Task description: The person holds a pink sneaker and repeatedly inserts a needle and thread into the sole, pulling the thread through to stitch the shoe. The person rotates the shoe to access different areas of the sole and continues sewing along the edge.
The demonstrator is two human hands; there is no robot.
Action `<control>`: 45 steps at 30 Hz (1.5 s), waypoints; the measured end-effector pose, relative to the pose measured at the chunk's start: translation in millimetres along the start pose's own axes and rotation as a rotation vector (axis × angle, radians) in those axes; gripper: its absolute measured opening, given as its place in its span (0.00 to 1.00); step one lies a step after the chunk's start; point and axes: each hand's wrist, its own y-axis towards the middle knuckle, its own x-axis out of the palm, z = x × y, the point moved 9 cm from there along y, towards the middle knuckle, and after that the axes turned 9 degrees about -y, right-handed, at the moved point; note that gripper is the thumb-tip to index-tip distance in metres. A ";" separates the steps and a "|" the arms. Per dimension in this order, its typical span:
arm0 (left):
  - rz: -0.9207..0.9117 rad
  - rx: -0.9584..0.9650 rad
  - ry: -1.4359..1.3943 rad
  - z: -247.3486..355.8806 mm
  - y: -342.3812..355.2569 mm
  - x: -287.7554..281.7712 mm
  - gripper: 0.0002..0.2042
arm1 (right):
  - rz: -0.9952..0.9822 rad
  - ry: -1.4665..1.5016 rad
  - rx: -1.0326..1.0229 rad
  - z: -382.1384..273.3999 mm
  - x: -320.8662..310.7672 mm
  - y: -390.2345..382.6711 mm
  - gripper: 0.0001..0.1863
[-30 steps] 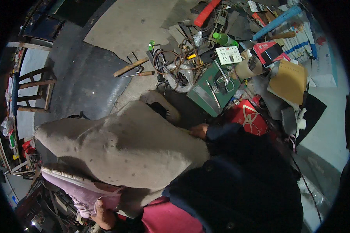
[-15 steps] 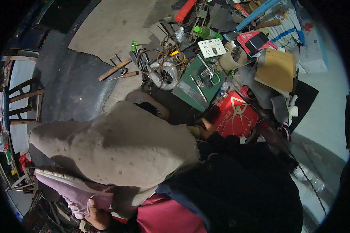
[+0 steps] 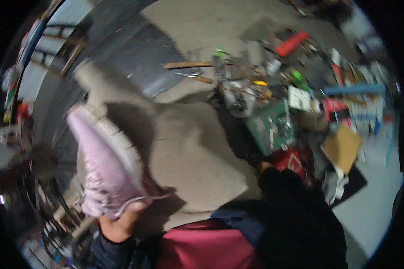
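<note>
My left hand (image 3: 125,220) is closed on the heel end of a lilac sneaker (image 3: 105,166). The shoe is tilted on its side, its white sole (image 3: 120,140) facing right and its toe pointing up and left. Under and beside it a beige cloth (image 3: 193,152) covers my lap. At the cloth's right edge, beside a red box (image 3: 286,162), only a small blurred part of my right hand (image 3: 265,167) shows past the dark sleeve; its fingers are hidden.
A green metal box (image 3: 262,130) with tools on top stands ahead of the right hand. Around it lie a white power strip (image 3: 299,98), a green bottle (image 3: 300,80) and a brown envelope (image 3: 343,145). A wooden-handled hammer (image 3: 188,65) lies farther left. A wooden stool (image 3: 72,58) stands at the far left.
My left hand has raised the sneaker and turned it more upright, toe upward. The head view has swung left, so the clutter sits farther right and is blurred.
</note>
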 end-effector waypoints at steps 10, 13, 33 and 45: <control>-0.139 0.564 -0.019 41.8 73.3 41.2 0.19 | 0.122 0.015 0.095 -12.9 -107.9 16.8 0.27; -0.006 0.452 -0.642 14.7 88.2 20.9 0.17 | 0.136 0.020 0.104 -42.9 -146.3 36.0 0.28; -0.408 0.935 -0.449 26.1 52.8 34.4 0.17 | 0.407 0.044 -0.152 -182.9 -278.5 58.2 0.34; -0.556 1.043 -0.519 5.8 33.0 7.3 0.17 | 0.650 0.243 -0.173 -225.1 -373.3 -41.3 0.38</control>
